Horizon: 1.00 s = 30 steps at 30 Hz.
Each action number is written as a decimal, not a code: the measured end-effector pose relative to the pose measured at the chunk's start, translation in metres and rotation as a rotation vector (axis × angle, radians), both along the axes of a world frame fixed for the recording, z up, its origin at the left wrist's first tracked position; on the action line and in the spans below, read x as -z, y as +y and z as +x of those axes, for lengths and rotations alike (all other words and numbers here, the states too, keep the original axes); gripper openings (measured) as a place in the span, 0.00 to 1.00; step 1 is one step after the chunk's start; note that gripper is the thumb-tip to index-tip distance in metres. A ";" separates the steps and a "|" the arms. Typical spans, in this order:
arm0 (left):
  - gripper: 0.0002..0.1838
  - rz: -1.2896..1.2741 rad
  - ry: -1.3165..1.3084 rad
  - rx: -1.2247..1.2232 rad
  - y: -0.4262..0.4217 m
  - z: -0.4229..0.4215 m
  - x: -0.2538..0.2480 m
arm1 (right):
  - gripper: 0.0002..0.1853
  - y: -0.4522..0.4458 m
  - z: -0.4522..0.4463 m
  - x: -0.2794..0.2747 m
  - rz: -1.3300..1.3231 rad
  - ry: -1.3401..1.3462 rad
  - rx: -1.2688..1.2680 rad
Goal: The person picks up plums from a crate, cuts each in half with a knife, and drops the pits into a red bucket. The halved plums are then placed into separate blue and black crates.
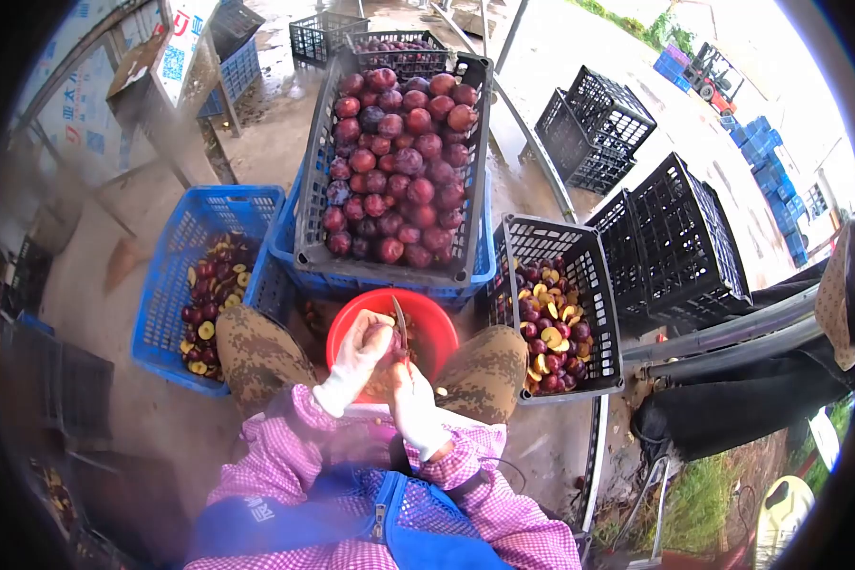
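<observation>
Over a red basin (pixel 439 332) between my knees, my gloved left hand (pixel 353 357) is closed around a plum (pixel 389 350). A knife (pixel 400 318) is gripped in my gloved right hand (pixel 414 407), its blade pointing up along the plum's right side. Just beyond the basin, a black crate (pixel 483 142) heaped with whole plums (pixel 404 161) rests on a blue crate (pixel 290 242). Cut plums with yellow flesh lie in a blue crate (pixel 166 285) on the left and a black crate (pixel 606 332) on the right.
Stacked black crates (pixel 674 237) stand at the right, with more crates (pixel 594 128) behind them. Another person's dark-clothed leg (pixel 741 408) reaches in at the far right beside metal rails. A forklift (pixel 715 76) and blue crates (pixel 769 171) are in the background.
</observation>
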<state>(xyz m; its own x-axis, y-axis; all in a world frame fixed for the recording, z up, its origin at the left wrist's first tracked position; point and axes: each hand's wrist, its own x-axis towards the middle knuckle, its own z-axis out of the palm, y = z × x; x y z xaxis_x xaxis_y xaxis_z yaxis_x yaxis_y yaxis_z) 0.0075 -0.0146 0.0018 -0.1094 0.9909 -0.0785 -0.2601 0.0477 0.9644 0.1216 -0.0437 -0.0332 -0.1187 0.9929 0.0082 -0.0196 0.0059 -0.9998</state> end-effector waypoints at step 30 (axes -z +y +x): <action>0.35 -0.053 -0.380 0.282 -0.005 -0.016 -0.005 | 0.15 -0.014 0.074 -0.083 -0.145 -0.495 -0.297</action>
